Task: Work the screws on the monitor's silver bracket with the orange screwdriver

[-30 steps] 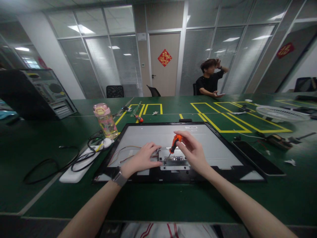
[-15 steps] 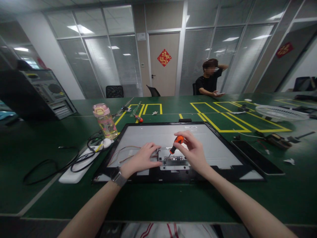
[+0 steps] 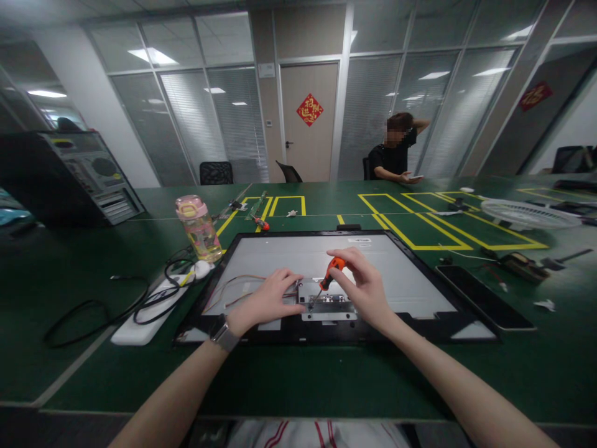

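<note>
An orange-and-black screwdriver (image 3: 333, 272) is in my right hand (image 3: 364, 285), its handle between thumb and fingers. It leans, with its shaft slanting down to the left onto a silver metal bracket (image 3: 326, 315). My left hand (image 3: 268, 300) grips the left end of that bracket, thumb at the near corner and fingers at the far one. The bracket lies on the grey back of a flat display panel (image 3: 392, 274) with a black frame. Thin wires (image 3: 228, 283) run left from the bracket, partly behind my left hand. The screwdriver's very tip is too small to make out.
Left of the panel are a pink-lidded bottle (image 3: 196, 230), a white power strip (image 3: 140, 320) and black cables. To the right lies a black phone-like slab (image 3: 485, 298). Another screwdriver (image 3: 262, 224) lies beyond the panel. A person (image 3: 396, 152) sits across the green table (image 3: 298, 382).
Both hands, the screwdriver and the bracket stay practically in place. Across the table, the seated person's head has turned slightly.
</note>
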The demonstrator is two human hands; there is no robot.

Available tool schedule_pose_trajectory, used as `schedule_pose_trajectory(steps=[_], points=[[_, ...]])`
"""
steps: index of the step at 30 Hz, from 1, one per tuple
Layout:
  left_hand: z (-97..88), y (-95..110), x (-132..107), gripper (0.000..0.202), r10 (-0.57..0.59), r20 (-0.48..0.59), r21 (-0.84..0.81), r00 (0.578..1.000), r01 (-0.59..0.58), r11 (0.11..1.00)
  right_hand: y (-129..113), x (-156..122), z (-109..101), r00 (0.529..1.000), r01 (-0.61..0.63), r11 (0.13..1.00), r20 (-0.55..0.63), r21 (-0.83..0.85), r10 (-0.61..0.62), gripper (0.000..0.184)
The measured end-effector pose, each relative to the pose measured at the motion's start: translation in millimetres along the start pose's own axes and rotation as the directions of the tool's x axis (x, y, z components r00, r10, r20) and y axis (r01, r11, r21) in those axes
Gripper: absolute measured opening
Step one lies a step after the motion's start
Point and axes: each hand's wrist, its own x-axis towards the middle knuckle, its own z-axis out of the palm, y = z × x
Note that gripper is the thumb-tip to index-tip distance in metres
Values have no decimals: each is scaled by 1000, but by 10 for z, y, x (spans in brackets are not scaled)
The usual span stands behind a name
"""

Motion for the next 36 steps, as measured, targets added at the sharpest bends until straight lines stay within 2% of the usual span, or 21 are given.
schedule_pose_trajectory(steps=[9, 14, 18, 25, 31, 36], points=[[13, -23, -1, 57, 10, -1, -1, 1000, -10, 1000, -93, 1, -33, 998, 7, 1000, 59, 23, -8, 35], [9, -15, 2, 58, 8, -2, 4, 1000, -8, 1000, -5, -4, -9, 1000, 14, 1000, 20, 13, -14, 30], [6, -11, 0, 58, 12, -1, 4, 1000, -12, 1000, -29, 15, -18, 1000, 7, 1000, 5, -30, -7, 27], [-2, 4, -1, 58, -8, 14, 12, 1000, 8, 1000, -93, 13, -39, 998, -13, 998, 58, 64, 9, 37], [23, -39, 1, 58, 16, -1, 7, 1000, -16, 1000, 5, 13, -9, 1000, 29, 1000, -11, 3, -29, 22], [24, -45, -3, 58, 20, -1, 3, 1000, -20, 1000, -17, 33, -14, 999, 44, 998, -33, 46, -42, 13]])
